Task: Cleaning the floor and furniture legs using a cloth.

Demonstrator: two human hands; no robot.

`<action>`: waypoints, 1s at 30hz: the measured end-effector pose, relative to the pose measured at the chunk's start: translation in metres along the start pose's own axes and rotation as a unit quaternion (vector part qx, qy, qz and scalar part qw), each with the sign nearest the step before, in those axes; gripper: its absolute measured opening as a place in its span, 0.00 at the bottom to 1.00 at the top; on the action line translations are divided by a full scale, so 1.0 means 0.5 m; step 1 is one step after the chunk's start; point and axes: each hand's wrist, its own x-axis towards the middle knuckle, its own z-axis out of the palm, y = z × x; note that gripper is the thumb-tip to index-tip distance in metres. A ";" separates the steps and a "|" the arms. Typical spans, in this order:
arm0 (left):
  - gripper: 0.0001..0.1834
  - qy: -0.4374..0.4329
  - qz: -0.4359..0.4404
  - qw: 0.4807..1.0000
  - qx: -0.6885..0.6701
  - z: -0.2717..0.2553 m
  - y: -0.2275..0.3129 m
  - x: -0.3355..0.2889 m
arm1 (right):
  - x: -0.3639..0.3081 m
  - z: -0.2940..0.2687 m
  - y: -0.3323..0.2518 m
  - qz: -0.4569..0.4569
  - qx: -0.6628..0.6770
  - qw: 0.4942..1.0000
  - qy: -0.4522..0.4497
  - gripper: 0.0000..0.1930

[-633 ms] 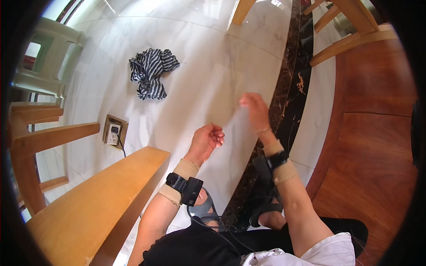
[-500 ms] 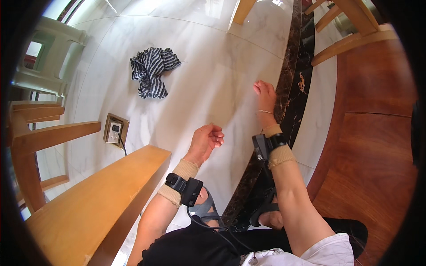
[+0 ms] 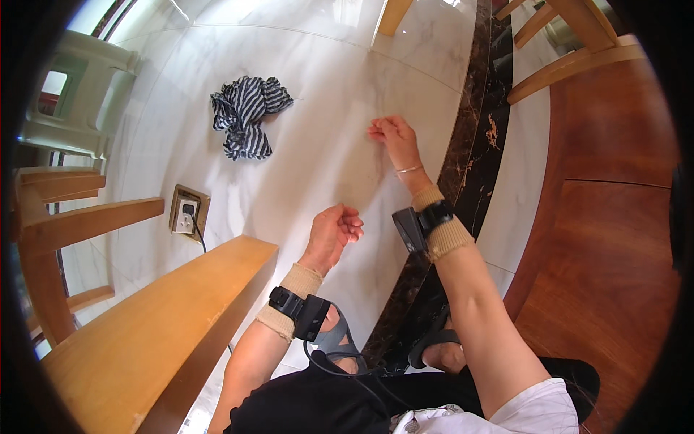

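Observation:
A crumpled cloth with dark and white stripes (image 3: 249, 116) lies bunched on the pale marble-look floor, at the upper left. My right hand (image 3: 396, 139) is over the floor to the right of the cloth, apart from it; its fingers are drawn together, with nothing visible in them. Nearer to me, my left hand (image 3: 334, 233) hovers beside the end of a wooden bench (image 3: 195, 296). The fingers of this hand are loosely curled in, and no object shows between them. Each wrist wears a black strapped device over a beige cuff.
A floor socket (image 3: 186, 211) with a black plug and cord sits left of my left hand. Wooden chair legs (image 3: 94, 220) and a pale plastic stool (image 3: 79, 94) stand at the left. A reddish-brown wooden seat (image 3: 600, 253) fills the right, beyond a dark floor strip (image 3: 470, 145).
My right hand has swung left and slightly away from me, over the pale floor. The left hand has hardly moved, and the striped cloth lies as before.

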 end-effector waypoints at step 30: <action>0.15 0.005 -0.005 1.000 0.016 0.002 -0.011 -0.007 | -0.058 -0.115 0.017 0.029 0.038 0.995 0.087 0.05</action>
